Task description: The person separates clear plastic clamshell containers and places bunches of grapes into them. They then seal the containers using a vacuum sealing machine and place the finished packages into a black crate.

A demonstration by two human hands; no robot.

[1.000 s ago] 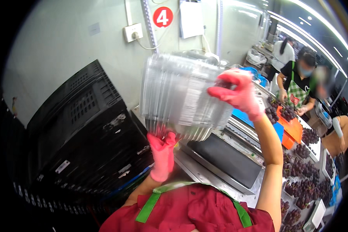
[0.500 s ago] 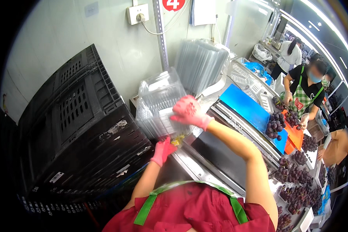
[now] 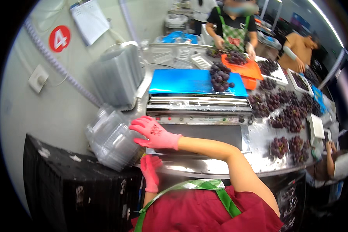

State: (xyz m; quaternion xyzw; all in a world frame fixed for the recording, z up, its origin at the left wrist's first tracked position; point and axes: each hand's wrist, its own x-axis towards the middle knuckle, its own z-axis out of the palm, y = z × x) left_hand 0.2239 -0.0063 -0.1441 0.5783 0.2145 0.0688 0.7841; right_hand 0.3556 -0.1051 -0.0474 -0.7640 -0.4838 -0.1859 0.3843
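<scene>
Both my hands wear pink gloves. My right hand (image 3: 154, 133), fingers spread, reaches left in front of a film-wrapping machine (image 3: 199, 112), palm side hidden. It is nearest to a pile of transparent plastic clamshell boxes (image 3: 114, 141) against the wall, and no grip on them shows. Just below it, my left hand (image 3: 150, 173) is open at the table's edge, its thumb apart and nothing visible in it. A bunch of dark grapes (image 3: 220, 77) lies on the machine's blue plate (image 3: 178, 82).
Black crates (image 3: 81, 189) stand at lower left. Tall nested plastic trays (image 3: 116, 77) stand by the wall. Many grape bunches (image 3: 294, 116) cover the steel table (image 3: 259, 149) at right. Across it, a person in a checked apron (image 3: 232, 33) handles grapes over an orange tray (image 3: 251, 69).
The view has swung right, bringing the machine and grapes to the middle. My right hand has come away from the clamshell boxes, and my left hand has drawn back from their lower edge.
</scene>
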